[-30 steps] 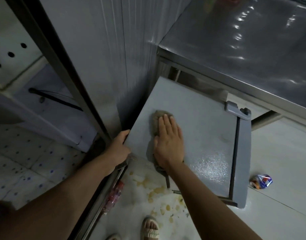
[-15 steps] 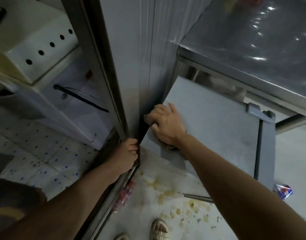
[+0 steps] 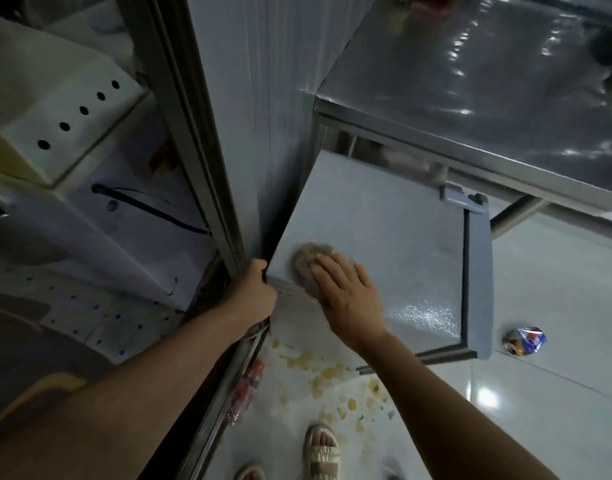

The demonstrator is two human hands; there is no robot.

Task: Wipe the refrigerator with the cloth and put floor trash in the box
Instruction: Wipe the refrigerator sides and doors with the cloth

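Note:
The grey refrigerator door stands swung open in the middle of the view. My right hand lies flat on its lower left part, pressing a grey-brown cloth against the surface; most of the cloth is under my palm and fingers. My left hand grips the door's near edge beside the door frame. A crumpled blue, red and white wrapper lies on the floor right of the door. No box is in view.
A plastic-covered metal table overhangs the door at the upper right. Yellow stains and crumbs mark the tile floor below the door. A reddish plastic bottle lies by the frame. My sandalled foot is at the bottom. White appliance at left.
My right hand and the cloth have slid from the door's upper left corner down and right onto its face. The left hand keeps its grip on the door edge. The view shifted.

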